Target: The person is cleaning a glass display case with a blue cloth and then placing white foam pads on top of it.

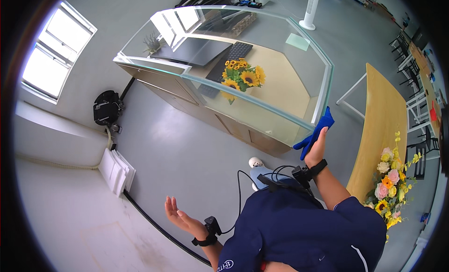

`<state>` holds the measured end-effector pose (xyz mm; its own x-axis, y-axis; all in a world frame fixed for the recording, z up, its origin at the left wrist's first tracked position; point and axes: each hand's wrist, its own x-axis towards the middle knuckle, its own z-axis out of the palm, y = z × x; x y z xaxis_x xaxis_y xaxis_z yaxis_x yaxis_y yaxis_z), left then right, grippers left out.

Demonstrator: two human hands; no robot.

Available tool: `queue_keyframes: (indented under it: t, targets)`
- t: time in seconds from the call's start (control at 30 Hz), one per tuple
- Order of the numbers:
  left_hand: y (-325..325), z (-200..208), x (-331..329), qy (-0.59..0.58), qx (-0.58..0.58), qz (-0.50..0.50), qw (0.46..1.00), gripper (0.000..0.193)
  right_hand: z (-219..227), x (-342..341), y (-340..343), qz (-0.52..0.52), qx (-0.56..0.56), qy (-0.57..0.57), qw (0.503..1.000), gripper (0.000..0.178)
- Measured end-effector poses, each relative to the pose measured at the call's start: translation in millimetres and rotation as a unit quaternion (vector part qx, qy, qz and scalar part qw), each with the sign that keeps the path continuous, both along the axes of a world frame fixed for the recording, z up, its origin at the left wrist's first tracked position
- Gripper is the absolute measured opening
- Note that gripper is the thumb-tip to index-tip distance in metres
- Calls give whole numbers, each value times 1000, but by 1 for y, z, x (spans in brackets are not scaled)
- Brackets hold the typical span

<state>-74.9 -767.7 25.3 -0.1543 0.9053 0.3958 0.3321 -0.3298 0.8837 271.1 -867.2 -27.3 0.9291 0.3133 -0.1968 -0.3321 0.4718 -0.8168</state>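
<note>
Right hand (316,149) grips blue cloth (316,133); should be light, limp, unbreakable. Hold bunched near its middle (loose corners probably flop). Left hand (185,221) relaxed, empty.

On the navy shirt (299,225), a round white emblem (228,263) with a few capital letters (222,268) beside it stood at six o'clock close to the lower edge, while a small pale mark (321,258) toward five o'clock on the same shirt was too tiny to read.
</note>
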Motion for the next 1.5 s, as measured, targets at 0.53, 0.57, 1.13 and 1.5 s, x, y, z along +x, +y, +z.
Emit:
queue_keyframes:
  t: [0.53,0.57,1.13,1.5]
  targets:
    - [199,1,62,35,-23,-151,988,41,0,13,27,-234,-6,9,972,60]
    - [218,4,70,44,9,-181,982,41,-2,15,30,-248,-2,2,969,60]
    - [388,23,192,57,107,-430,895,36,-44,-35,61,-395,74,34,915,55]
    - [519,1,229,159,225,-516,811,35,-54,-31,231,-583,-7,-91,807,65]
